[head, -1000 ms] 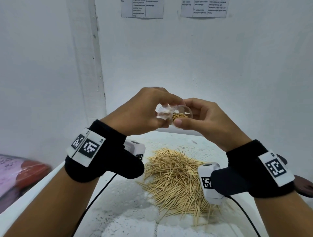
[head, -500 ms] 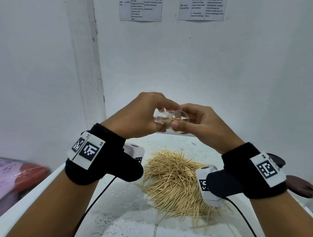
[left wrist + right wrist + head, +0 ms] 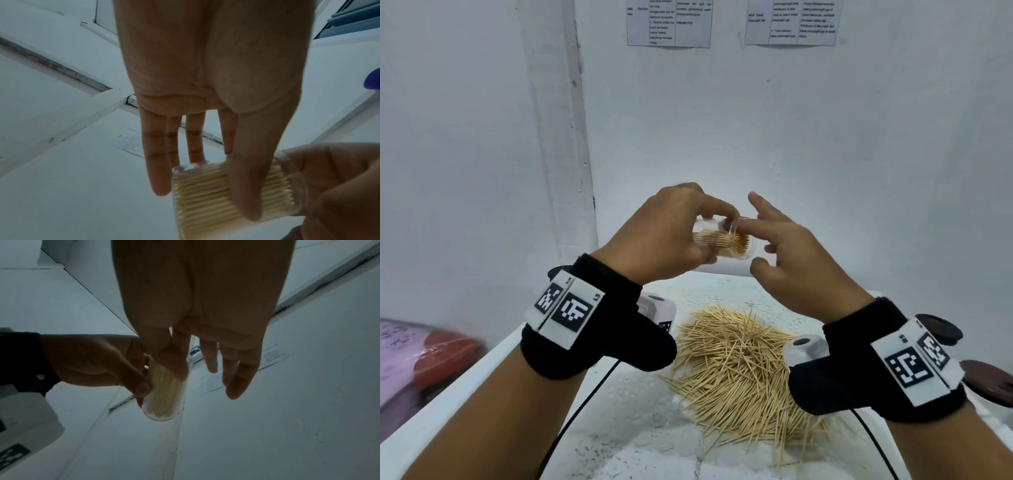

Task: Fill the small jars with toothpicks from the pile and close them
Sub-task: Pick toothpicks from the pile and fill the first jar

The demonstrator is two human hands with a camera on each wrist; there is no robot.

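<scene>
A small clear jar [image 3: 722,244] packed with toothpicks lies on its side in the air, mouth toward the right. My left hand [image 3: 714,236] grips its body with fingers above and thumb below. A clear lid [image 3: 749,246] sits over the mouth. My right hand [image 3: 743,245] holds that lid between index finger and thumb, its other fingers spread away. The left wrist view shows the jar [image 3: 203,191] under my thumb, and the right wrist view shows the same jar [image 3: 164,395]. The toothpick pile [image 3: 736,363] lies on the white table [image 3: 619,428] below both hands.
Two dark round discs [image 3: 941,329] [image 3: 986,380] sit at the table's right edge. A pink and red bundle [image 3: 414,359] lies off the table to the left. White walls with printed sheets [image 3: 669,22] close in behind.
The right hand's fingers have uncurled and spread, leaving only index finger and thumb at the jar's mouth. The jar now shows more fully, lying sideways in the left hand.
</scene>
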